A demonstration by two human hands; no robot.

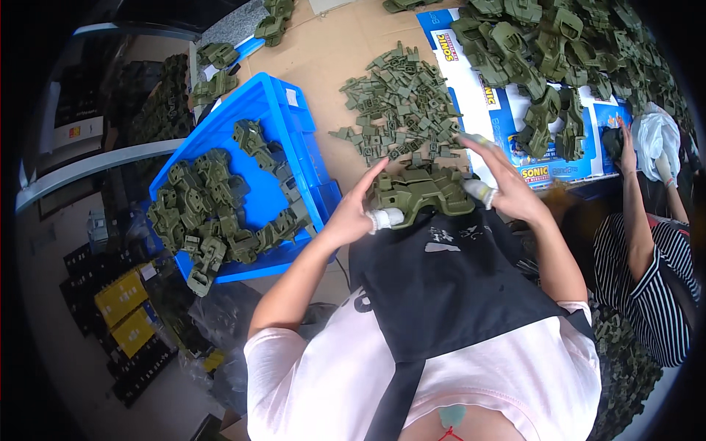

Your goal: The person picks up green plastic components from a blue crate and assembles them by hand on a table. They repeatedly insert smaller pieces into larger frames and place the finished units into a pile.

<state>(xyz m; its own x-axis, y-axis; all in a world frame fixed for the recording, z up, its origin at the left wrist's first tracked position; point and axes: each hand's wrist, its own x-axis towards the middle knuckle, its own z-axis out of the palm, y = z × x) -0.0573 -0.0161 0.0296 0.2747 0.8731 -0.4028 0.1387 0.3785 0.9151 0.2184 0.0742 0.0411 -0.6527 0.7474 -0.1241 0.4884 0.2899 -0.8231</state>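
A dark green molded plastic part lies between my hands at the table's near edge, against my black apron. My left hand grips its left end, the white-wrapped thumb at the near side and a finger along the far side. At the right end, my right hand has its thumb and fingers spread apart. Its wrapped thumb is beside the part, and a wrapped fingertip reaches toward a pile of small green plastic pieces. Whether the right thumb touches the part, I cannot tell.
On the left, a blue crate holds several larger green parts. More green parts are heaped at the far right over printed blue-and-white cardboard. A co-worker in a striped shirt is at the right, near a white plastic bag.
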